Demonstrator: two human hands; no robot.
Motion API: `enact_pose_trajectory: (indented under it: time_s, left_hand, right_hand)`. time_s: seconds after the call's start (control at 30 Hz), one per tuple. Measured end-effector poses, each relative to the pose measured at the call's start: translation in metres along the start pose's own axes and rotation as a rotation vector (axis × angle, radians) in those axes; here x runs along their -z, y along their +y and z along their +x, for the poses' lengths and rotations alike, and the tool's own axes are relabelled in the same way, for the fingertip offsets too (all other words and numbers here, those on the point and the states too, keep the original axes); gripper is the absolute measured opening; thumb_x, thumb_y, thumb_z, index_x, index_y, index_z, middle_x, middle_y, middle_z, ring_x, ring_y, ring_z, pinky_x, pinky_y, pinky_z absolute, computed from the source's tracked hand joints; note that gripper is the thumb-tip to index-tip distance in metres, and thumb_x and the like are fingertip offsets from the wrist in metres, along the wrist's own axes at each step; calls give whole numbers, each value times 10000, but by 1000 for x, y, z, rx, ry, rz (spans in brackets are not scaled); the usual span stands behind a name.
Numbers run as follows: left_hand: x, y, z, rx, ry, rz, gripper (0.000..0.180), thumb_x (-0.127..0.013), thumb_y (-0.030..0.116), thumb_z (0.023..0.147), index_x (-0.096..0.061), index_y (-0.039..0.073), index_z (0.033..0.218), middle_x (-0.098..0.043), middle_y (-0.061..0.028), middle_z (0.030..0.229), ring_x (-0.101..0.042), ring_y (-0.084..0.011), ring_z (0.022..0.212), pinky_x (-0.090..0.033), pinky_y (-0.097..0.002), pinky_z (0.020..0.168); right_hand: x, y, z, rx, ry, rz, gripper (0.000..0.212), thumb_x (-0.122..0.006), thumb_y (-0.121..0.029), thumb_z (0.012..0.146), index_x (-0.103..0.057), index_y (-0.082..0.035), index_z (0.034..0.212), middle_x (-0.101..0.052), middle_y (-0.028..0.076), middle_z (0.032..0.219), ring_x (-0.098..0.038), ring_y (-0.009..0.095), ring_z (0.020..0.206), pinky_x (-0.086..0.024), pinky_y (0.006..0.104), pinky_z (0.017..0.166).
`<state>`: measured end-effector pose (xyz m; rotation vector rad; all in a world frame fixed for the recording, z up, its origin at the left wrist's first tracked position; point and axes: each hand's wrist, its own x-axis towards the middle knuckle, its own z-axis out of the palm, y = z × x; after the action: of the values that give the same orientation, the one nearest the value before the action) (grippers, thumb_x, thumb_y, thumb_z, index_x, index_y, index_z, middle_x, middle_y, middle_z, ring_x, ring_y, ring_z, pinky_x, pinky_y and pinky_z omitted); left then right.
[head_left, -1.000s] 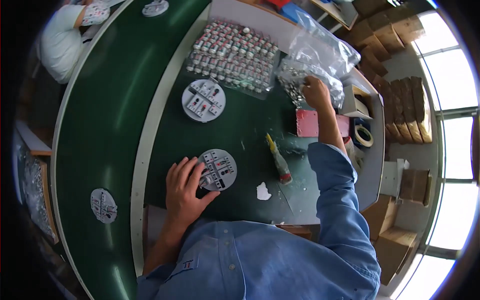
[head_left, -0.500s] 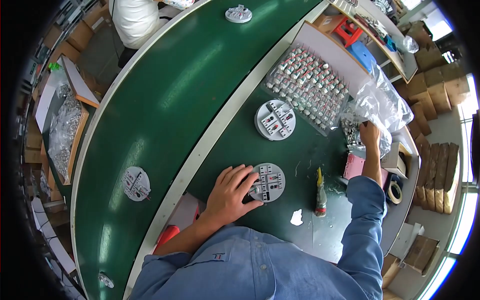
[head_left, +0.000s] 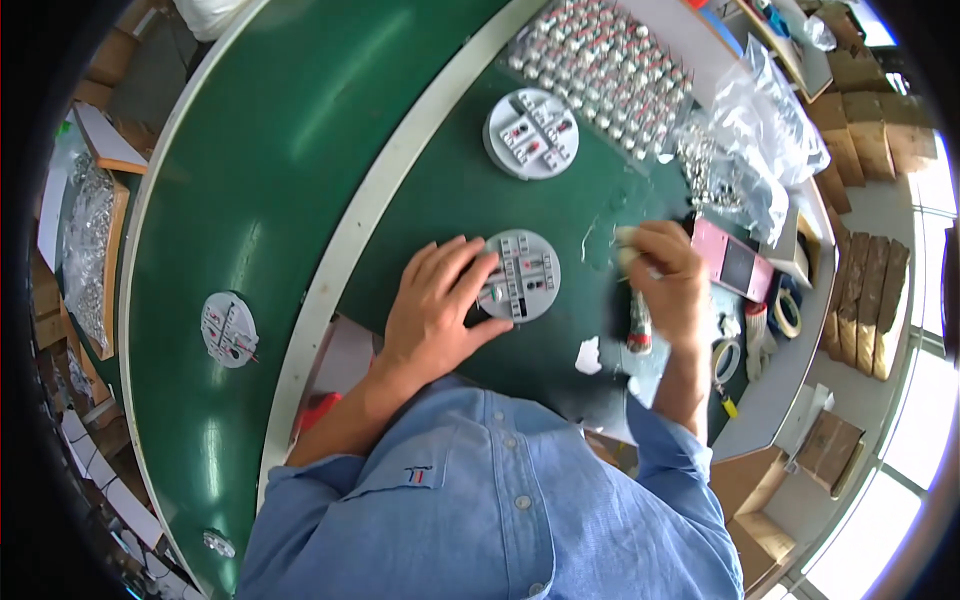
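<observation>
My left hand grips the left edge of a round light-grey disc, thumb at its near side and fingers on top. The disc lies flat and carries small rectangular blocks with black and red bits. My right hand is to the right of the disc, above the bench. Its fingers are pinched together and blurred; whatever they hold cannot be made out. Below it shows the clear-and-red end of a slim tool, the rest hidden behind the hand. A second, similar disc sits farther off.
A clear tray of small white parts with red wires stands at the back. Loose metal pieces lie near a plastic bag. At right are a pink box and tape rolls. Another disc rests on the green conveyor.
My right hand has left the loose metal pieces and come back toward me, over the slim tool. My left hand still grips the disc. The view has shifted.
</observation>
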<state>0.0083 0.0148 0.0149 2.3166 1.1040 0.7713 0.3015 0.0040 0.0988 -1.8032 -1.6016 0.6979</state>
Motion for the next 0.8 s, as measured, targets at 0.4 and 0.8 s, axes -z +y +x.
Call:
enact_pose_trajectory:
  time_s: [0.4,0.8]
  left_hand:
    - [-5,-6,-3,-14,25,-8,690,-867,356,811,-649,33,1379,-608,-142,1475,-579,-340,1350,-397,-513,1211]
    - [-2,-6,-3,-2,13,0,691,-854,374,832,-644,33,1394,-610,-133,1479,-579,-332,1355,-393,-508,1216]
  right_hand:
    - [-70,-40,-22,65,-267,-222,349,-713,68,807,-686,-14,1145,-715,93,946,-685,223,759,-564,332,698]
    - [-68,-48,-20,187,-261,-252,235,-711,34,832,-697,-45,1053,-709,110,942,-653,309,732,-531,403,674]
